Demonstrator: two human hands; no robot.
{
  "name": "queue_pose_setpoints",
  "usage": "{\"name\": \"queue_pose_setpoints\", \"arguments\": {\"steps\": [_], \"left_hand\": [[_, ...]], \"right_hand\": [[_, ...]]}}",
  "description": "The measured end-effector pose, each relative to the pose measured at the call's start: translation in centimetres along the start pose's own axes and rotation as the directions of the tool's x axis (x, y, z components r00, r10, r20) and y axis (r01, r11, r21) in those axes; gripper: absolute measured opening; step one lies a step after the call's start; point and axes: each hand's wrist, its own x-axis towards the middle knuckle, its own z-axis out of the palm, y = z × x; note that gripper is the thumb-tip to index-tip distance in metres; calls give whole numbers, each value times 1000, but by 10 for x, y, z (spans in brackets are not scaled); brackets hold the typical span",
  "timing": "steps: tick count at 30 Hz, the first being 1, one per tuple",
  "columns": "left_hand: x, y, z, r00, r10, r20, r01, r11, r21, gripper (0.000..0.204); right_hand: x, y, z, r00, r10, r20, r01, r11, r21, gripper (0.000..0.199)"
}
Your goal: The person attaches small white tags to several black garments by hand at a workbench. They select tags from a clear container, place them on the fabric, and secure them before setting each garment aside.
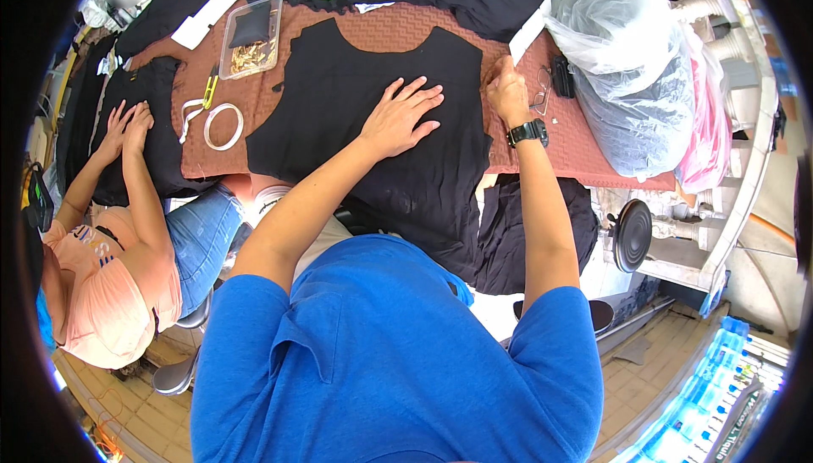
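Your left hand [402, 116] is open wide, fingers spread, lying flat on the black cloth [356, 82]. Your right hand [508, 93] is curled up by the cloth's right edge, just below one white strip [529, 35]; I can't tell if it holds anything. The cloth lies in front of you on the brown table cover [593, 141], and its lower part hangs over the edge. Left of it there is one clear tub [271, 57] with gold bits, one white ring [223, 148] and one yellow cutter [210, 92]. One other person [118, 294] has two hands on more black cloth [157, 158].
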Motion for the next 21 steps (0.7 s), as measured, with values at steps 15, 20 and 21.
{"name": "queue_pose_setpoints", "arguments": {"steps": [15,20,21], "left_hand": [[12,15,-26,984,-171,-48,140,913,-383,54],[25,99,-66,978,-92,185,174,-119,-978,40],[22,108,-71,966,23,258,255,-250,-934,31]], "right_hand": [[-40,-22,-101,990,79,119,-112,946,304,16],[-102,-99,-138,975,-204,-89,221,837,501,7],[-111,-99,-132,966,-217,-137,256,750,610,7]]}}
